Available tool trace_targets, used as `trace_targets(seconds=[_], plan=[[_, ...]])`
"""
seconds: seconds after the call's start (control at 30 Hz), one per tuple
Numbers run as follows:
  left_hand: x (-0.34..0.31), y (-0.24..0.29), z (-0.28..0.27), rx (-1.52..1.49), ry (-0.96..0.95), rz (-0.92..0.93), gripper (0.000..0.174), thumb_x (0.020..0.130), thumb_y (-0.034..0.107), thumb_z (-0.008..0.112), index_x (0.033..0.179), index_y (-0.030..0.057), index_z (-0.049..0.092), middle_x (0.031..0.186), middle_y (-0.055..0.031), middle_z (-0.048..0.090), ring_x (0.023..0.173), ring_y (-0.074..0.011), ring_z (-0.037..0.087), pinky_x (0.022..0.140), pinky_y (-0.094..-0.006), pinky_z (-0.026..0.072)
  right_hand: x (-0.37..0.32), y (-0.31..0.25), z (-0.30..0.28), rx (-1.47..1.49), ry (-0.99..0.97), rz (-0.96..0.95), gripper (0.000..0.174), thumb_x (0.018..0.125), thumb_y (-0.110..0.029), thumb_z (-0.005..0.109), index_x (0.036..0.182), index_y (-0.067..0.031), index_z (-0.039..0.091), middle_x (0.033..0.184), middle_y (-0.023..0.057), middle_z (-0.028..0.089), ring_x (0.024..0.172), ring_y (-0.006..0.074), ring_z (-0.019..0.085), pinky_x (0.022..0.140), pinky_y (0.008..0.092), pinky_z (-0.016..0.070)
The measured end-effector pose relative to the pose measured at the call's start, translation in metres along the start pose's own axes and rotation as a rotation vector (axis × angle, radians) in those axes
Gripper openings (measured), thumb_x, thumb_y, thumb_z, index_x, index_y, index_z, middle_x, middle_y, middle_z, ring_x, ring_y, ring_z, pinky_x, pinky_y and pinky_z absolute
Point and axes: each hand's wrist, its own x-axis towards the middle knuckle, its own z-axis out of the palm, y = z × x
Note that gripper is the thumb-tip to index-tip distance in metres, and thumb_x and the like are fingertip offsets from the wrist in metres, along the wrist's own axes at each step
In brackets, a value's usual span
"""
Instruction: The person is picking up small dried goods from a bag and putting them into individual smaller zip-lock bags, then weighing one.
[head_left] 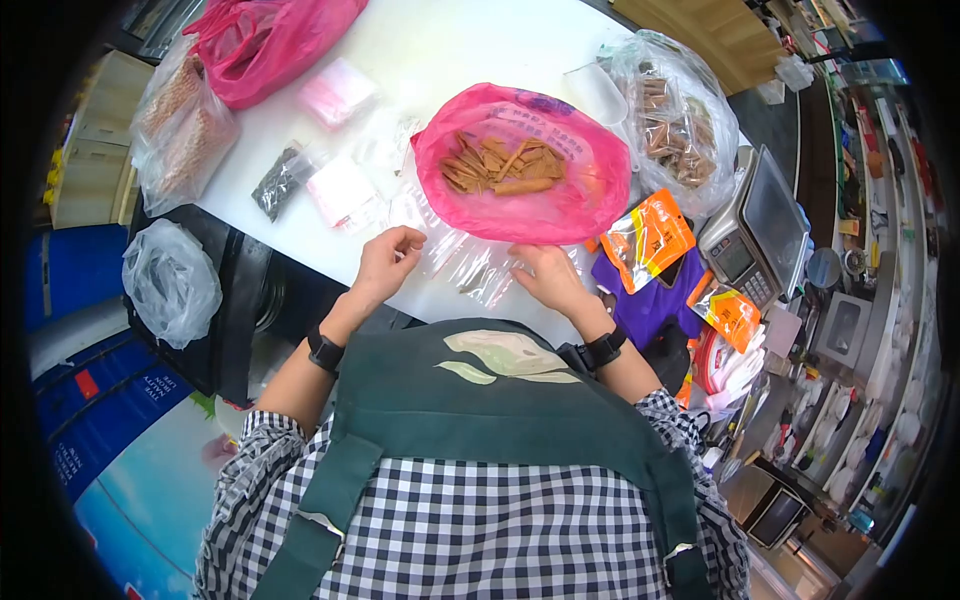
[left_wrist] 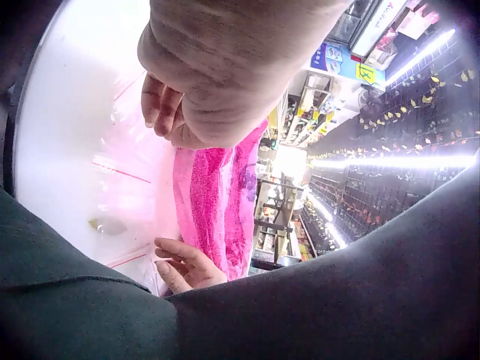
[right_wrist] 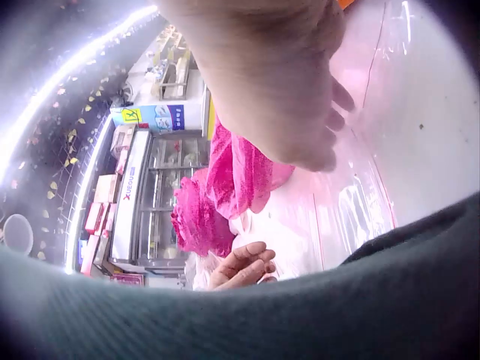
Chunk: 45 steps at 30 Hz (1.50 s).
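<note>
My left hand point(head_left: 390, 262) hovers over the near side of the white table with loosely bent fingers and nothing visible between them. Opposite it, my right hand point(head_left: 553, 277) has its fingertips at the right end of some clear zip bags point(head_left: 470, 268), which lie flat between the hands. Red seal lines run across these bags in the left wrist view, where the right hand's thumb and fingers point(left_wrist: 187, 262) stand apart. Just beyond the hands sits an open pink plastic bag point(head_left: 435, 190) holding brown strips of bark point(head_left: 525, 187).
Packs of clear bags point(head_left: 340, 190) and a bag of dark bits point(head_left: 277, 183) lie left. Behind them is another pink bag point(head_left: 270, 50). Orange pouches point(head_left: 650, 240), a digital scale point(head_left: 745, 240) and a clear bag of bark rolls point(head_left: 680, 120) stand right.
</note>
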Motion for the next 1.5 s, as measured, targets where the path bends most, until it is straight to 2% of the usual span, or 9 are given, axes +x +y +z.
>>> trace_targets(seconds=[0.13, 0.2, 0.3, 0.63, 0.87, 1.13, 1.23, 1.33, 1.5], plan=[[0.001, -0.002, 0.001, 0.006, 0.007, -0.069, 0.024, 0.080, 0.003, 0.066, 0.104, 0.0038, 0.066, 0.090, -0.0074, 0.066, 0.085, -0.0184, 0.064, 0.075, -0.0313, 0.0512, 0.017, -0.014, 0.003, -0.265, -0.010, 0.167, 0.043, 0.073, -0.023, 0.076, 0.106, 0.0009, 0.063, 0.102, 0.0247, 0.065, 0.095, 0.0388, 0.064, 0.084, 0.0456, 0.0508], [0.000, 0.010, 0.003, 0.478, 0.104, 0.200, 0.035, 0.074, 0.004, 0.070, 0.108, 0.0060, 0.063, 0.097, -0.0111, 0.060, 0.095, -0.0275, 0.059, 0.086, -0.0379, 0.0479, 0.022, -0.006, 0.012, -0.331, -0.054, 0.160, 0.042, 0.073, -0.023, 0.076, 0.105, 0.0008, 0.064, 0.102, 0.0231, 0.066, 0.096, 0.0386, 0.064, 0.084, 0.0459, 0.0513], [-0.003, 0.023, 0.001, 0.500, 0.280, 0.221, 0.044, 0.068, 0.004, 0.074, 0.110, 0.0079, 0.060, 0.104, -0.0132, 0.054, 0.104, -0.0338, 0.051, 0.093, -0.0425, 0.0427, 0.024, 0.001, 0.020, -0.384, -0.092, 0.149, 0.042, 0.072, -0.023, 0.077, 0.104, 0.0009, 0.064, 0.102, 0.0211, 0.067, 0.097, 0.0386, 0.064, 0.084, 0.0463, 0.0518], [0.000, 0.008, 0.006, 0.435, 0.356, 0.142, 0.051, 0.070, 0.006, 0.076, 0.117, 0.0078, 0.056, 0.108, -0.0168, 0.051, 0.108, -0.0347, 0.050, 0.094, -0.0413, 0.0428, 0.020, 0.010, 0.027, -0.201, -0.099, 0.222, 0.018, 0.073, -0.009, 0.069, 0.087, -0.0012, 0.062, 0.089, 0.0213, 0.066, 0.092, 0.0392, 0.064, 0.080, 0.0483, 0.0502], [0.024, -0.022, -0.008, 0.262, 0.378, -0.088, 0.043, 0.078, 0.011, 0.071, 0.117, 0.0054, 0.054, 0.098, -0.0147, 0.059, 0.080, -0.0272, 0.062, 0.078, -0.0384, 0.0506, 0.010, 0.006, 0.015, -0.062, 0.042, 0.195, 0.019, 0.077, -0.014, 0.068, 0.092, -0.0012, 0.065, 0.088, 0.0184, 0.069, 0.089, 0.0360, 0.066, 0.081, 0.0426, 0.0514], [0.035, -0.004, -0.017, 0.109, 0.218, -0.146, 0.035, 0.080, 0.006, 0.063, 0.114, 0.0017, 0.057, 0.076, -0.0084, 0.065, 0.068, -0.0196, 0.068, 0.060, -0.0327, 0.0527, 0.028, -0.071, -0.050, 0.179, -0.331, 0.080, 0.034, 0.076, -0.024, 0.075, 0.098, 0.0013, 0.066, 0.090, 0.0197, 0.069, 0.087, 0.0332, 0.067, 0.078, 0.0401, 0.0518], [0.015, 0.065, -0.025, -0.233, 0.234, -0.145, 0.030, 0.087, -0.001, 0.056, 0.117, -0.0008, 0.057, 0.079, -0.0029, 0.056, 0.061, -0.0118, 0.063, 0.049, -0.0223, 0.0478, 0.035, -0.094, -0.061, 0.560, -0.127, 0.035, 0.032, 0.079, -0.018, 0.074, 0.102, 0.0009, 0.065, 0.088, 0.0139, 0.068, 0.079, 0.0211, 0.067, 0.071, 0.0327, 0.0522], [0.008, 0.097, -0.022, -0.337, 0.150, -0.059, 0.030, 0.087, -0.002, 0.055, 0.117, -0.0019, 0.056, 0.080, -0.0031, 0.056, 0.063, -0.0113, 0.063, 0.051, -0.0224, 0.0493, 0.055, -0.117, -0.056, 0.382, 0.191, -0.004, 0.028, 0.079, -0.014, 0.073, 0.101, 0.0010, 0.064, 0.086, 0.0122, 0.067, 0.079, 0.0178, 0.066, 0.069, 0.0311, 0.0514], [0.007, 0.113, -0.011, -0.279, 0.111, 0.089, 0.028, 0.082, -0.003, 0.057, 0.110, -0.0018, 0.058, 0.076, -0.0044, 0.057, 0.062, -0.0096, 0.059, 0.055, -0.0237, 0.0491, 0.068, -0.111, -0.022, 0.405, 0.300, 0.064, 0.022, 0.080, -0.012, 0.067, 0.095, 0.0019, 0.060, 0.077, 0.0152, 0.065, 0.070, 0.0262, 0.065, 0.062, 0.0368, 0.0494]])
